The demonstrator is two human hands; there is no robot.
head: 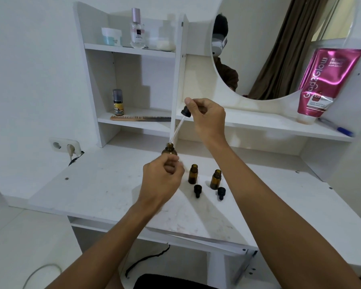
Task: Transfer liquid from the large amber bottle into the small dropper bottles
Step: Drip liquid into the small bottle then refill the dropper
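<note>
A person's 2 bare arms reach over a white vanity surface. The left hand closes its grip around the body of an amber bottle, held upright above the surface, its open neck pointing up and slightly away from the camera. Only the bottle's shoulder and neck show above the fingers. The right hand pinches the black rubber bulb of a dropper between thumb and fingertips. The dropper's clear glass tube runs diagonally, down and to the left, and its tip sits at the mouth of the held bottle.

Just right of the left hand, 2 small amber dropper bottles stand upright and uncapped on the surface: the nearer-left small bottle and the right small bottle, near each other but apart. In front of each lies a black dropper cap on its side, the left cap and the right cap.

Behind the hands, a white shelf unit holds a jar, a clear perfume bottle, a small dark spray bottle and a comb. A round mirror sits to the right, with a pink tube leaning beside it and a blue pen on the ledge. A wall socket is at left.
</note>
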